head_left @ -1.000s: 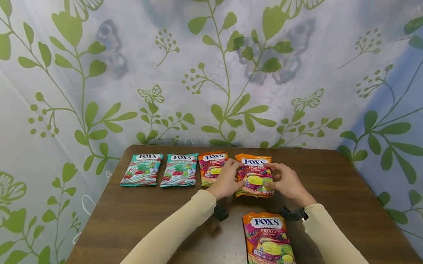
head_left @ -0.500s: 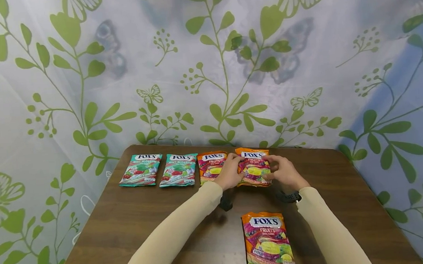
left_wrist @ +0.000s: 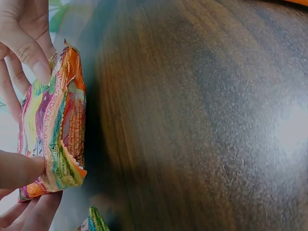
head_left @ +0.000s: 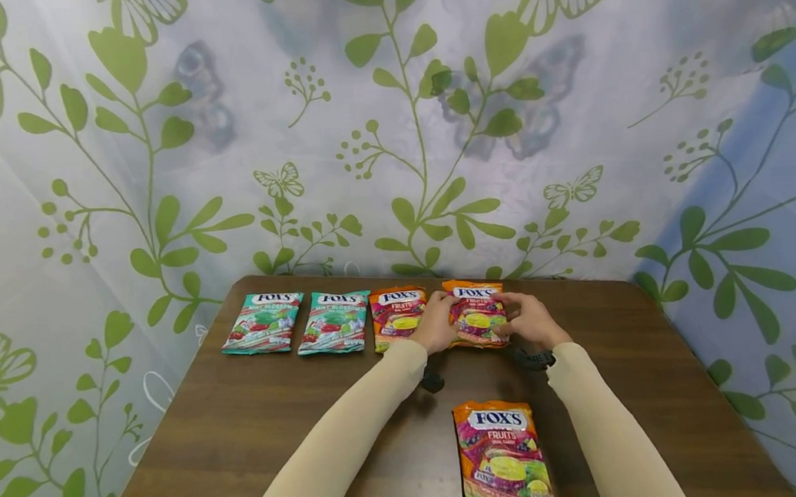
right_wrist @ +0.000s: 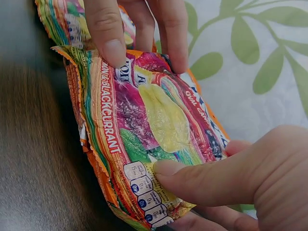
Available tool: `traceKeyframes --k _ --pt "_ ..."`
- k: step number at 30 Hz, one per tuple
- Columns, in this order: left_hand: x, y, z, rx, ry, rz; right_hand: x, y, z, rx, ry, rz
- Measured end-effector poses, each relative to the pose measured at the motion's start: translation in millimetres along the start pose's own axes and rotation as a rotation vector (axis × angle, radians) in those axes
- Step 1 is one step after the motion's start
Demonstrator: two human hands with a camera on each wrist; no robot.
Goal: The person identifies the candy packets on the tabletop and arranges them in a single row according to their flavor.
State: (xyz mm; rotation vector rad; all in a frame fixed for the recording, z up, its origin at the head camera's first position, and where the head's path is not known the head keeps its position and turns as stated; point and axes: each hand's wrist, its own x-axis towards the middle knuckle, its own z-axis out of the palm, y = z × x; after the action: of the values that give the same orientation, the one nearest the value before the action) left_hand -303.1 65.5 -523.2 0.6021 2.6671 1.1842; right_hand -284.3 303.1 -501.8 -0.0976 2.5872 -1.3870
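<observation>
Both hands hold an orange FOX'S Fruits candy bag (head_left: 477,321) at the right end of a row along the back of the table. The left hand (head_left: 436,324) grips its left side, and the right hand (head_left: 531,321) pinches its right side. In the right wrist view, the right thumb (right_wrist: 207,180) presses the printed front of the candy bag (right_wrist: 144,106), with fingers partly hidden behind it. Thumbs and fingers also frame the bag (left_wrist: 53,125) in the left wrist view. A second Fruits bag (head_left: 387,318) lies just left, partly covered by the left hand.
Two turquoise Mint Blossom bags, the outer one (head_left: 263,324) and the inner one (head_left: 334,322), lie at the row's left. Another orange Fruits bag (head_left: 504,457) lies near the front of the brown wooden table (head_left: 243,413). A leaf-patterned curtain (head_left: 389,126) hangs behind.
The held candy bag has moved back and slightly left, level with the row, both hands moving with it. Over the last half second it has barely shifted. The other bags have stayed put.
</observation>
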Motion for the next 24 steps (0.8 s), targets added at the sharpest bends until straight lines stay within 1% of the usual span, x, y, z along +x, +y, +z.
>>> traceKeyframes --k 1,3,9,16,21,24 --pt "0.9 -0.2 1.5 0.008 0.000 -0.003 0.5 0.0 -0.1 -0.001 -0.003 0.001" --pt "-3.3 9.9 -2.9 0.008 -0.026 -0.037 0.8 0.2 0.0 -0.001 -0.008 -0.001" --pt "-1.8 8.9 -0.2 0.026 -0.019 -0.040 2.2 4.2 0.7 0.000 -0.011 -0.013" --pt "0.8 4.2 6.3 0.080 -0.012 -0.058 4.3 11.0 2.9 -0.029 -0.007 -0.005" --pt "0.1 6.8 8.4 0.081 0.004 -0.063 5.0 17.4 5.1 -0.045 0.007 0.005" --pt "-1.1 9.3 7.9 0.083 0.021 -0.065 4.2 17.5 4.6 -0.049 0.013 0.000"
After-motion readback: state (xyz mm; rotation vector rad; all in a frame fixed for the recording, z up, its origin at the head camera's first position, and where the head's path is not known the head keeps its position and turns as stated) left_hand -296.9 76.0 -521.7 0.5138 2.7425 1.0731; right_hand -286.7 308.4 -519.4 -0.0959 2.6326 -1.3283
